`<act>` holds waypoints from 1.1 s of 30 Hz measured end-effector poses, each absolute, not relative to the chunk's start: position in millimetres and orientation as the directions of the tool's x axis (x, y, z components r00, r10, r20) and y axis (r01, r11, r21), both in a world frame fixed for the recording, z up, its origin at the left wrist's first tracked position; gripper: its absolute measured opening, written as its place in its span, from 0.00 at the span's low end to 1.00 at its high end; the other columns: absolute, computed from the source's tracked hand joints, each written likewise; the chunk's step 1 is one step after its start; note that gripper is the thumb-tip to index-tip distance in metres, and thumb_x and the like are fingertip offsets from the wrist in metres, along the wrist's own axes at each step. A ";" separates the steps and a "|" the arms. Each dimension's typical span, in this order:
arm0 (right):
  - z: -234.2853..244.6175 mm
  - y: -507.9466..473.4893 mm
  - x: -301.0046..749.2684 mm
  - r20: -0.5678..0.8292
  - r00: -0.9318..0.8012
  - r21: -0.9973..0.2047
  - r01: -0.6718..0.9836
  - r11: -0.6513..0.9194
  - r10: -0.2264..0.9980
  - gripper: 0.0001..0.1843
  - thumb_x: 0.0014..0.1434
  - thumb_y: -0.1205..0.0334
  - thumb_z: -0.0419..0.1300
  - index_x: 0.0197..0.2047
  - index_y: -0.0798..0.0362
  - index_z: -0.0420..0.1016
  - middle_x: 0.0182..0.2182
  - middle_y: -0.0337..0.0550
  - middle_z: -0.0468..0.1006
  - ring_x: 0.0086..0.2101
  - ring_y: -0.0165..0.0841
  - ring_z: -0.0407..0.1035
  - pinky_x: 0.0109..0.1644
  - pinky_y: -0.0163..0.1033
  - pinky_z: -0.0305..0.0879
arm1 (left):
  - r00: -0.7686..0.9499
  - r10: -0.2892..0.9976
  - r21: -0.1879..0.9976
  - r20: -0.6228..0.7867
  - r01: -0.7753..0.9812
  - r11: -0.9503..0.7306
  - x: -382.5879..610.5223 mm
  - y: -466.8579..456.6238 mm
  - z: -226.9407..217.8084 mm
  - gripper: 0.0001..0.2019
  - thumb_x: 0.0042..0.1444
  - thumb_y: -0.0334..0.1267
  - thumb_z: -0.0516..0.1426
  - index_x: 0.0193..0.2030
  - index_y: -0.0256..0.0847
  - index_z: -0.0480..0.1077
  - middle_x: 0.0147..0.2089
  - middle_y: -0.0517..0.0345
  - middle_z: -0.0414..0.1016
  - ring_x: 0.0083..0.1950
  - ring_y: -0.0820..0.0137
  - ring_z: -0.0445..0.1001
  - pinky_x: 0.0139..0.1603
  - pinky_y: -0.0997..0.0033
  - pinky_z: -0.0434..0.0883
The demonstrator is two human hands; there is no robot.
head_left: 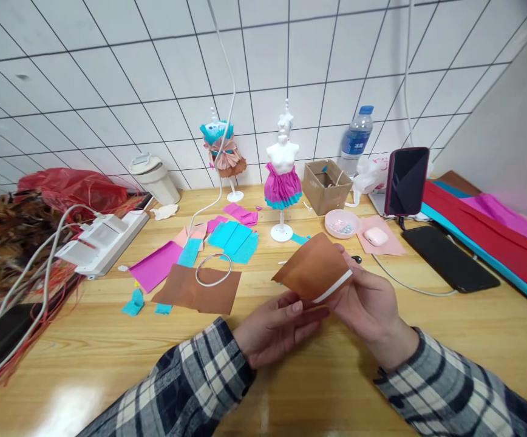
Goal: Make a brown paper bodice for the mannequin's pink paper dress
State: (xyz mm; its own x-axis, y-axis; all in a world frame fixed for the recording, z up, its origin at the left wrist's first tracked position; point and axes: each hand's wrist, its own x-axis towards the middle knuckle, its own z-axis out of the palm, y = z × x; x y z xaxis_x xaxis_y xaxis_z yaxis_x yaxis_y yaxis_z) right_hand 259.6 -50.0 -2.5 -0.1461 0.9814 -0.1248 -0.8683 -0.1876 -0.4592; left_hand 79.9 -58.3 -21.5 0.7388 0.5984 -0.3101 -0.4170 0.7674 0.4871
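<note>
Both of my hands hold a brown paper piece (311, 266) with a white strip along its lower right edge, a little above the wooden table (291, 376). My left hand (275, 328) pinches its lower left corner from below, fingers closed on it. My right hand (368, 303) grips its right side near the white strip. Behind the paper stands a small white mannequin (282, 182) wearing a magenta and teal paper skirt. A second mannequin (223, 152) in teal and brown paper stands further left.
Loose magenta, teal and brown paper pieces (195, 267) lie to the left, with a white power strip (104, 240) and cables. To the right are a cardboard box (326, 185), pink dish (342, 223), earbud case (376, 236), water bottle (357, 138), propped phone (407, 181), flat phone (450, 258) and coloured paper sheets (495, 237).
</note>
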 end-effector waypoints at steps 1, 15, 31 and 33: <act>-3.4 -48.8 260.8 -0.139 -0.149 -0.426 -0.883 -0.195 0.979 0.13 0.52 0.69 0.64 0.40 0.47 0.72 0.36 0.33 0.80 0.35 0.28 0.76 0.41 0.34 0.74 | 0.707 0.621 0.510 -0.340 -0.416 0.753 78.9 -56.4 -22.1 0.19 0.48 0.38 0.69 0.47 0.38 0.76 0.51 0.52 0.77 0.51 0.70 0.76 0.52 0.73 0.69; -14.7 -30.6 275.2 -0.226 -0.035 -0.591 -0.789 -0.166 0.973 0.16 0.48 0.69 0.65 0.42 0.49 0.72 0.39 0.37 0.78 0.37 0.30 0.73 0.41 0.37 0.71 | 0.505 0.777 0.863 -0.377 -0.114 0.493 52.4 -38.1 -18.2 0.17 0.44 0.47 0.70 0.29 0.33 0.78 0.28 0.56 0.77 0.29 0.76 0.72 0.30 0.78 0.67; -16.5 -51.3 254.7 0.638 -0.380 -0.318 0.662 0.679 0.670 0.12 0.60 0.66 0.60 0.46 0.46 0.78 0.41 0.41 0.80 0.40 0.37 0.66 0.45 0.46 0.61 | 0.533 0.735 0.779 -0.420 -0.204 0.593 50.3 -38.2 -12.5 0.17 0.54 0.48 0.64 0.39 0.33 0.79 0.40 0.47 0.80 0.41 0.67 0.77 0.34 0.75 0.72; -18.0 -50.4 257.9 0.653 -0.372 -0.301 0.672 0.677 0.660 0.12 0.60 0.68 0.61 0.45 0.46 0.79 0.41 0.39 0.81 0.39 0.37 0.65 0.44 0.46 0.59 | 0.534 0.740 0.796 -0.409 -0.188 0.576 49.9 -39.2 -9.7 0.16 0.51 0.47 0.66 0.40 0.34 0.78 0.41 0.48 0.80 0.43 0.65 0.77 0.34 0.75 0.71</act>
State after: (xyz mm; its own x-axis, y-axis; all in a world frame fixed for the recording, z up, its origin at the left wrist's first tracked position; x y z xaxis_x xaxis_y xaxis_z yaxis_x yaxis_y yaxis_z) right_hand 257.9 -50.4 -18.0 -0.3718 0.6596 0.6532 0.6721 0.6766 -0.3008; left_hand 49.9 -39.2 -9.7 0.5340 0.7399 -0.4091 -0.1883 0.5758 0.7956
